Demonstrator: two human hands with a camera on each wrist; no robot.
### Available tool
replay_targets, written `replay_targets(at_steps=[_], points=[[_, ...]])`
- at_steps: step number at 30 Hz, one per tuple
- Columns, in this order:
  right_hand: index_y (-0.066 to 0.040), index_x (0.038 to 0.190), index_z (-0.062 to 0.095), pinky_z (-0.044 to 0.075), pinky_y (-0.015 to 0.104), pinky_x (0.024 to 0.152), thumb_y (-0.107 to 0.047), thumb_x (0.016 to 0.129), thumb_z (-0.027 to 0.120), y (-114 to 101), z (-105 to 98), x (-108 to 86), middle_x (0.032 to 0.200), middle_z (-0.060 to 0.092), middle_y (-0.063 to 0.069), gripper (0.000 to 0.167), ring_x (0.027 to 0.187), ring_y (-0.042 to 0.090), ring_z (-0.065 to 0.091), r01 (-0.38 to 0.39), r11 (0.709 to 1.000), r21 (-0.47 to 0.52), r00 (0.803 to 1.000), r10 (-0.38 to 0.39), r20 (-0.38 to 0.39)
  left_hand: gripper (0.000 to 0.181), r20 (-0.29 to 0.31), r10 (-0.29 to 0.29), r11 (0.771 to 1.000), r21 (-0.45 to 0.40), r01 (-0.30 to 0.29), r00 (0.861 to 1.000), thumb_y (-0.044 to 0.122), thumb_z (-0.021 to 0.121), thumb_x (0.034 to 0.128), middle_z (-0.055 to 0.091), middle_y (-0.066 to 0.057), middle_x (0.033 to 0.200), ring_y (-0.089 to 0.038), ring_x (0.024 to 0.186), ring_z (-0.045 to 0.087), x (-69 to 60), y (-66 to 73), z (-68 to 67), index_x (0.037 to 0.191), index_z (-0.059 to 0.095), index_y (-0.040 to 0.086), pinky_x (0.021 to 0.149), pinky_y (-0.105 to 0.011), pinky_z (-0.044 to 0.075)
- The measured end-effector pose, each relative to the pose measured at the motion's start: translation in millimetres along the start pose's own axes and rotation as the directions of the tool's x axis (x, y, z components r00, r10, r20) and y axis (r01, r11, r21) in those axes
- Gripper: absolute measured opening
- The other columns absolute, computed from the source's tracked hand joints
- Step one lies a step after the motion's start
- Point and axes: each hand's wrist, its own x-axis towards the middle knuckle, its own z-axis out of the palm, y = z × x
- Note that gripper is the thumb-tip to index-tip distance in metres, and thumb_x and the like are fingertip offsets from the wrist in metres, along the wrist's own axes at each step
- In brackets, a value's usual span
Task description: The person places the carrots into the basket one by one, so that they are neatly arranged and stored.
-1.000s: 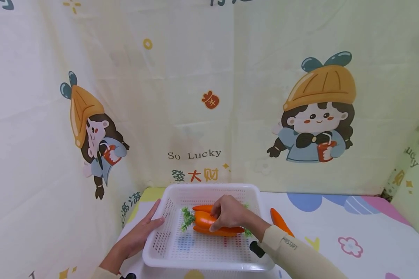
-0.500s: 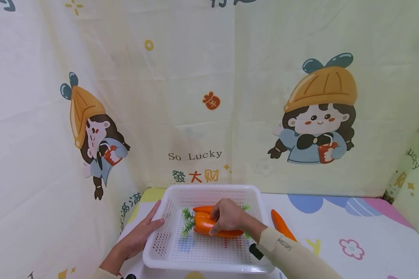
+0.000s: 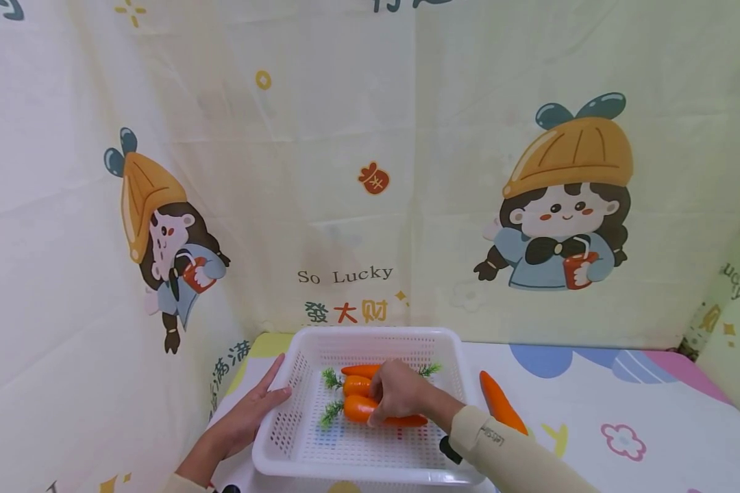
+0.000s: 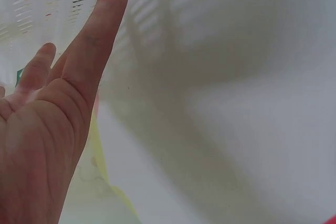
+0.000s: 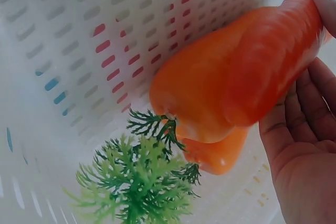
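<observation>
In the head view, a white perforated plastic basket [image 3: 370, 469] holds several orange carrots with green tops. My right hand [image 3: 401, 390] reaches in from the right and pinches the front carrot [image 3: 359, 409], its thumb on the near side. Behind that lie another carrot [image 3: 355, 385], its top also to the left, and a far carrot [image 3: 359, 370] with its tip to the left. The right wrist view shows the held carrot [image 5: 273, 61] between thumb and fingers. My left hand [image 3: 243, 418] touches the basket's left side with extended fingers; the left wrist view shows its palm.
One more carrot [image 3: 502, 402] lies on the patterned tablecloth [image 3: 580, 404] just right of the basket, partly hidden by the right sleeve [image 3: 512, 452]. A printed cloth backdrop [image 3: 432, 205] rises behind the table.
My right hand has shifted slightly toward the near side, and the front carrot has moved nearer with it. Two carrot heads now show side by side at the left. The left hand stays put.
</observation>
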Motion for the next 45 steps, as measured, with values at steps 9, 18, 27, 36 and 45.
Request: replay_targets(at_steps=[9,18,27,36,45], points=[[-0.014,0.08,0.082,0.051,0.022,0.063,-0.021,0.068,0.098,1.2,4.2,-4.1,0.07,0.069,-0.011,0.022,0.069,0.008,0.055,0.047,0.999,0.0,0.998,-0.047,0.033,0.082,-0.018,0.001,1.0,0.025,0.0,1.0,0.045,0.051,0.108,0.021,-0.021,0.173,-0.033,0.13,0.064,-0.8,1.9,2.8,0.163,-0.01,0.051,0.1,-0.055,0.059],[-0.015,0.087,0.079,0.052,0.021,0.067,-0.024,0.071,0.097,3.2,9.1,-5.6,0.077,0.068,-0.011,0.026,0.071,0.007,0.057,0.034,0.998,-0.05,0.998,-0.031,0.054,0.082,-0.02,0.001,1.0,0.03,0.0,1.0,0.045,0.051,0.108,0.022,-0.02,0.173,-0.032,0.128,0.065,1.2,-1.1,3.6,0.163,-0.009,0.051,0.1,-0.055,0.059],[-0.017,0.088,0.075,0.051,0.02,0.069,-0.021,0.076,0.094,0.2,9.3,-8.3,0.081,0.066,-0.011,0.022,0.075,0.008,0.056,0.01,0.996,-0.085,0.998,-0.006,0.055,0.083,-0.04,-0.01,0.999,0.04,0.011,0.999,0.047,0.053,0.1068,0.024,-0.02,0.172,-0.031,0.129,0.065,2.0,-3.1,4.4,0.163,-0.008,0.052,0.099,-0.058,0.058],[-0.003,0.092,0.077,0.056,0.028,0.066,-0.011,0.081,0.088,-5.5,-42.8,-19.6,0.077,0.068,0.001,0.017,0.071,0.017,0.059,-0.002,0.975,0.22,0.99,0.033,-0.136,0.082,-0.025,-0.007,0.999,0.046,0.008,1.0,0.047,0.051,0.108,0.026,-0.022,0.171,-0.03,0.125,0.067,1.9,0.4,0.1,0.163,-0.01,0.049,0.099,-0.054,0.06],[-0.004,0.098,0.077,0.059,0.035,0.077,-0.012,0.088,0.081,17.8,-96.4,-57.1,0.085,0.071,0.006,0.013,0.079,0.019,0.063,-0.06,0.937,0.345,0.955,0.155,-0.255,0.082,-0.049,-0.03,0.998,0.045,0.032,0.998,0.049,0.052,0.1067,0.027,-0.02,0.172,-0.03,0.122,0.068,1.7,-1.0,-2.6,0.162,-0.009,0.053,0.098,-0.052,0.061]])
